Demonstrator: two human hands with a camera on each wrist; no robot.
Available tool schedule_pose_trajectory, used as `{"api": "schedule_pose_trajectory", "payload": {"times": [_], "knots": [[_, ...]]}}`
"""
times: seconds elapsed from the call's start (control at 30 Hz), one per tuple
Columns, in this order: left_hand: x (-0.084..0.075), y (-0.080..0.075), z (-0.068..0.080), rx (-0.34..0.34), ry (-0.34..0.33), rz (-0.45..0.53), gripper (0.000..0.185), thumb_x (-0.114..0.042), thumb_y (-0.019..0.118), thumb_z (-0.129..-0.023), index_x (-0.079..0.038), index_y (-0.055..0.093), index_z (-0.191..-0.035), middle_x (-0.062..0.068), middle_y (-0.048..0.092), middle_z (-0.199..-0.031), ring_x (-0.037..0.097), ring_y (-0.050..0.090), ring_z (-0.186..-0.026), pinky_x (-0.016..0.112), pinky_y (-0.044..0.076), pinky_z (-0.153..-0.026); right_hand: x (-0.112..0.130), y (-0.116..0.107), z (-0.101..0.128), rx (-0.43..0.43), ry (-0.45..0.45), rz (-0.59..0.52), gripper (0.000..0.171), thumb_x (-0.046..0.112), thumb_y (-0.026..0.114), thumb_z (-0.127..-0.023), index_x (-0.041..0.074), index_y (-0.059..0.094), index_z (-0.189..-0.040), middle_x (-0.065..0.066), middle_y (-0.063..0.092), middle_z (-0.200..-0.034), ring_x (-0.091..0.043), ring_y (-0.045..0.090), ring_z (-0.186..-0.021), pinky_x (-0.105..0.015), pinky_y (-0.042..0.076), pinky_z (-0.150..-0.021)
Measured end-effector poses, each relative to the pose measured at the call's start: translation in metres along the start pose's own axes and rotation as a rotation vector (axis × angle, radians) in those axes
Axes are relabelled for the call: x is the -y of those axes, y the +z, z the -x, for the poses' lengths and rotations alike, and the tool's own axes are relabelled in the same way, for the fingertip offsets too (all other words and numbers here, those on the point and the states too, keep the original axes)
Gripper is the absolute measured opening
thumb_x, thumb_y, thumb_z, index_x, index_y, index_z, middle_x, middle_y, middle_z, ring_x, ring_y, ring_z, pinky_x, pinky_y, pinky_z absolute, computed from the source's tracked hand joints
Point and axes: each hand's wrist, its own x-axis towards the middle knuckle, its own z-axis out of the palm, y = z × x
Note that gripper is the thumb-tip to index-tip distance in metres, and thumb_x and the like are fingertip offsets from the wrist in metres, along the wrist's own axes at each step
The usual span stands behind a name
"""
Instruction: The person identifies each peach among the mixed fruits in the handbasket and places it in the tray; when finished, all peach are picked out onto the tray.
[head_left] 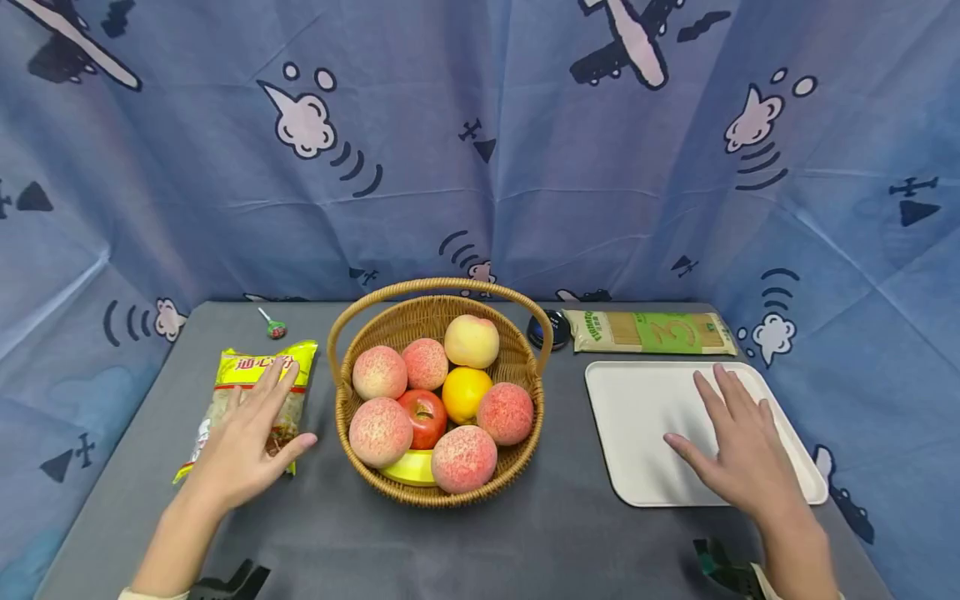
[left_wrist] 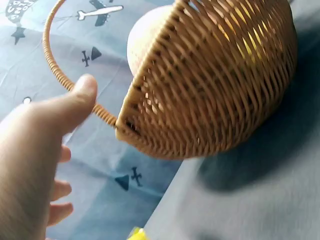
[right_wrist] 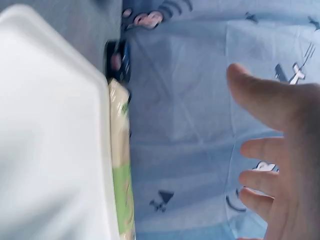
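My left hand (head_left: 243, 446) hovers over a yellow-topped snack bag (head_left: 258, 375), its fingers extended and thumb pointing toward the basket. In the left wrist view the thumb of that hand (left_wrist: 50, 130) overlaps the handle of the wicker basket (left_wrist: 210, 85). Above the right part of a white tray (head_left: 637, 433), my right hand (head_left: 750, 454) is spread with nothing in it. Between the hands stands the wicker basket (head_left: 438, 496), filled with several peaches (head_left: 381, 432), a red apple (head_left: 424, 418), an orange (head_left: 465, 393) and a banana (head_left: 412, 468).
A green-wrapped lollipop (head_left: 276, 330) lies behind the snack bag. Behind the tray is a pack of noodles (head_left: 652, 332), with a round dark container (head_left: 553, 330) beside it. A blue patterned curtain (head_left: 480, 167) hangs around the grey table (head_left: 450, 550).
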Motion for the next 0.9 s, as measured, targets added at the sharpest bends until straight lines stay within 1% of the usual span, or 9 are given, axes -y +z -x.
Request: {"api": "schedule_pose_trajectory", "payload": {"times": [0.17, 0.23, 0.3, 0.37, 0.43, 0.53, 0.63, 0.8, 0.9], "knots": [[-0.007, 0.003, -0.012, 0.015, 0.003, 0.239, 0.087, -0.033, 0.071, -0.084, -0.025, 0.018, -0.153, 0.008, 0.021, -0.158, 0.037, 0.026, -0.141, 0.062, 0.029, -0.106, 0.022, -0.005, -0.004, -0.028, -0.075, -0.154, 0.085, 0.036, 0.072, -0.082, 0.013, 0.028, -0.150, -0.017, 0.025, -0.155, -0.036, 0.024, -0.141, -0.058, 0.017, -0.115], [-0.008, 0.005, -0.017, 0.016, 0.004, 0.307, 0.086, -0.029, 0.071, -0.083, -0.025, 0.020, -0.153, 0.008, 0.026, -0.156, 0.038, 0.030, -0.139, 0.062, 0.032, -0.103, 0.032, -0.008, -0.006, -0.035, -0.107, -0.199, 0.085, 0.031, 0.075, -0.080, 0.015, 0.030, -0.150, -0.012, 0.028, -0.155, -0.028, 0.026, -0.142, -0.041, 0.020, -0.119], [-0.008, 0.007, -0.022, 0.026, 0.007, 0.374, 0.084, -0.025, 0.071, -0.084, -0.027, 0.021, -0.152, 0.007, 0.028, -0.155, 0.034, 0.031, -0.138, 0.059, 0.034, -0.105, 0.042, -0.011, -0.007, -0.046, -0.149, -0.251, 0.086, 0.026, 0.078, -0.077, 0.017, 0.033, -0.149, -0.010, 0.033, -0.153, -0.016, 0.026, -0.142, -0.022, 0.019, -0.117], [-0.007, 0.010, -0.026, 0.045, 0.015, 0.459, 0.082, -0.020, 0.070, -0.085, -0.025, 0.022, -0.152, 0.007, 0.029, -0.155, 0.027, 0.031, -0.139, 0.045, 0.036, -0.110, 0.052, -0.013, -0.009, -0.057, -0.204, -0.304, 0.087, 0.020, 0.080, -0.073, 0.017, 0.036, -0.148, -0.009, 0.037, -0.151, -0.007, 0.027, -0.141, -0.008, 0.018, -0.111], [-0.006, 0.014, -0.031, 0.073, 0.024, 0.557, 0.080, -0.015, 0.069, -0.086, -0.021, 0.023, -0.152, 0.009, 0.028, -0.155, 0.020, 0.030, -0.140, 0.028, 0.035, -0.112, 0.062, -0.016, -0.013, -0.047, -0.256, -0.357, 0.087, 0.016, 0.081, -0.072, 0.017, 0.037, -0.147, -0.008, 0.039, -0.149, -0.001, 0.027, -0.139, -0.001, 0.017, -0.106], [-0.006, 0.019, -0.038, 0.118, 0.048, 0.707, 0.077, -0.008, 0.067, -0.087, -0.014, 0.025, -0.151, 0.012, 0.028, -0.155, 0.016, 0.029, -0.141, 0.012, 0.030, -0.109, 0.077, -0.021, -0.018, 0.004, -0.323, -0.439, 0.086, 0.012, 0.081, -0.072, 0.015, 0.038, -0.146, -0.006, 0.040, -0.149, -0.003, 0.030, -0.138, -0.004, 0.021, -0.107], [-0.005, 0.023, -0.043, 0.147, 0.058, 0.797, 0.076, -0.005, 0.066, -0.087, -0.011, 0.026, -0.151, 0.012, 0.029, -0.154, 0.015, 0.032, -0.139, 0.014, 0.033, -0.109, 0.094, -0.023, -0.024, 0.077, -0.374, -0.504, 0.084, 0.012, 0.080, -0.074, 0.015, 0.038, -0.146, -0.003, 0.039, -0.149, -0.006, 0.033, -0.138, -0.007, 0.023, -0.108], [-0.002, 0.027, -0.046, 0.170, 0.056, 0.844, 0.077, -0.004, 0.067, -0.086, -0.011, 0.026, -0.151, 0.009, 0.028, -0.155, 0.010, 0.035, -0.137, 0.015, 0.034, -0.108, 0.122, -0.028, -0.043, 0.182, -0.494, -0.567, 0.077, 0.017, 0.077, -0.078, 0.016, 0.039, -0.146, -0.002, 0.042, -0.147, -0.011, 0.039, -0.135, -0.021, 0.032, -0.111], [0.001, 0.030, -0.046, 0.184, 0.061, 0.862, 0.077, -0.004, 0.067, -0.086, -0.010, 0.026, -0.150, 0.008, 0.025, -0.156, 0.017, 0.034, -0.139, 0.013, 0.033, -0.108, 0.139, -0.031, -0.060, 0.255, -0.566, -0.600, 0.076, 0.019, 0.076, -0.080, 0.016, 0.039, -0.145, -0.002, 0.043, -0.147, -0.014, 0.038, -0.136, -0.033, 0.036, -0.111]]}}
